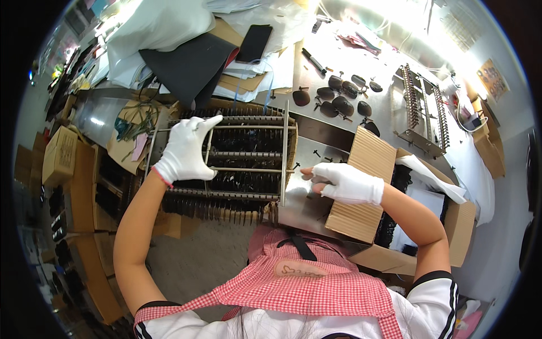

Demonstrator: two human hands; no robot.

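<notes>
My left hand, in a white glove, is at the left part of a metal rack. Its thumb and forefinger are spread wide around a thin crossbar, and nothing shows between them. Dark lens-like pieces fill the rack in rows between toothed bars. To the right of the rack, my right hand hovers over the metal tabletop, near a raised cardboard flap. Its glove leaves some fingertips bare; they are slightly bent and apart, with no held thing visible. Small dark bits lie nearby.
Loose dark lenses and a marker pen lie at the back. A second rack stands at right behind an open cardboard box. A phone rests on papers. Cartons are stacked at left.
</notes>
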